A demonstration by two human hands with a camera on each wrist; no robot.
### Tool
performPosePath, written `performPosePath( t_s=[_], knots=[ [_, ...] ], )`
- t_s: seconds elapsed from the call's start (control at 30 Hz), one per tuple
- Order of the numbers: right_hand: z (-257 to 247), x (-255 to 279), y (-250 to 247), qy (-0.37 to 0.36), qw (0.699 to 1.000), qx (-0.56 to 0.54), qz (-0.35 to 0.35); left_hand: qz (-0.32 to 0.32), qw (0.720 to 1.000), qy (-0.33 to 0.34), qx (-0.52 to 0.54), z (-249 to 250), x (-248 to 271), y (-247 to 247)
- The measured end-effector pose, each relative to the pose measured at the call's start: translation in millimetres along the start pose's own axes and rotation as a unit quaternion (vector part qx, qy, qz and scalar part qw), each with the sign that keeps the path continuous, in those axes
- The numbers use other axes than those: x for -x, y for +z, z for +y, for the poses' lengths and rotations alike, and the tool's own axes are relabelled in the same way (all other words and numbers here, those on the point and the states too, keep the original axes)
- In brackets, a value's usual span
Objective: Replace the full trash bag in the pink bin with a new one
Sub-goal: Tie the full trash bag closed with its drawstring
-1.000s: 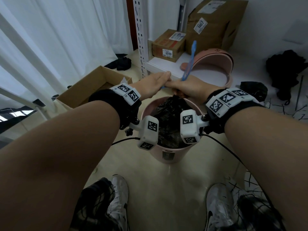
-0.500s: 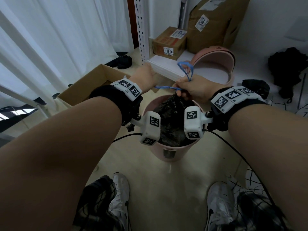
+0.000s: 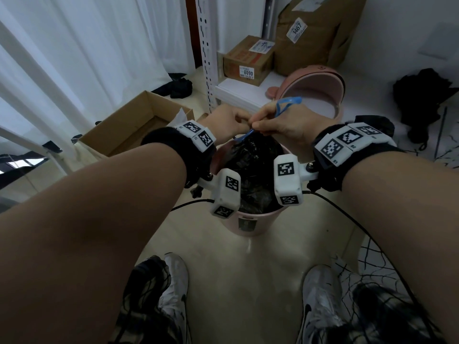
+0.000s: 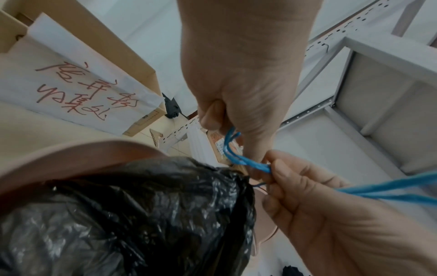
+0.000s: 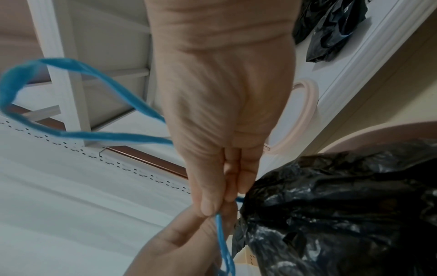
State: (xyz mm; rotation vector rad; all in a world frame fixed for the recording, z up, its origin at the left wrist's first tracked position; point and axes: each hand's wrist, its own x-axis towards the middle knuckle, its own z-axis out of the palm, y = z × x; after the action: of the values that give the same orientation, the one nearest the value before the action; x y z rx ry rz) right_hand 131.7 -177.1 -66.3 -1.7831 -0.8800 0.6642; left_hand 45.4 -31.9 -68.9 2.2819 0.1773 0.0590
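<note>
Blue drawstring [image 3: 285,105] is the working element here: it issues from the gathered neck of the black trash bag [image 3: 250,167], which sits inside the pink bin [image 3: 248,223] on the floor, and its strands run roughly level across the neck, from one hand to the other. Both hands are directly above the far rim of the pink bin, touching each other over the bag's neck. The left hand [image 3: 229,120] is on the bin's left side with its fingers curled and pinching two short strands of the drawstring, as the left wrist view shows. The right hand [image 3: 283,122] is on the bin's right side, thumb and fingers pressed together on the drawstring at the neck, with a free loop of it standing up and away behind the knuckles. Neither hand is nearer the neck; both are at it. Judged from this layout, the step in hand is tying off the neck, so the coming move depends on drawing the strands apart, left and right, across the pink bin. The bag is not yet lifted out. The bin's lid [image 3: 315,93] lies beyond the pink bin, near the shelf rack [image 3: 206,60].
</note>
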Motion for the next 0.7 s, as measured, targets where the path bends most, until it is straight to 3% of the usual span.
performPosePath(
  t_s=[0.1, 0.2, 0.3, 0.43, 0.6, 0.7],
  knots=[
    [-4, 5, 1, -0.014, 1.0, 0.002, 0.02, -0.006, 1.0, -0.002, 0.006, -3, -6, 7],
    [-5, 5, 1, -0.033, 0.993, 0.08, 0.082, 0.009, 1.0, -0.025, 0.008, -6, -11, 9],
    [-5, 1, 2, -0.06, 0.963, 0.237, 0.112, 0.027, 0.999, -0.042, 0.018, -9, -12, 6],
    [-5, -5, 11, -0.068, 0.925, 0.348, 0.136, 0.028, 0.998, -0.042, 0.027, -10, -11, 1],
    [-6, -11, 17, -0.046, 0.916, 0.356, 0.18, 0.022, 0.999, -0.029, 0.001, 0, -7, -3],
    [-4, -12, 18, -0.054, 0.924, 0.322, 0.196, 0.042, 0.995, -0.065, 0.066, 0, -7, 0]
  ],
)
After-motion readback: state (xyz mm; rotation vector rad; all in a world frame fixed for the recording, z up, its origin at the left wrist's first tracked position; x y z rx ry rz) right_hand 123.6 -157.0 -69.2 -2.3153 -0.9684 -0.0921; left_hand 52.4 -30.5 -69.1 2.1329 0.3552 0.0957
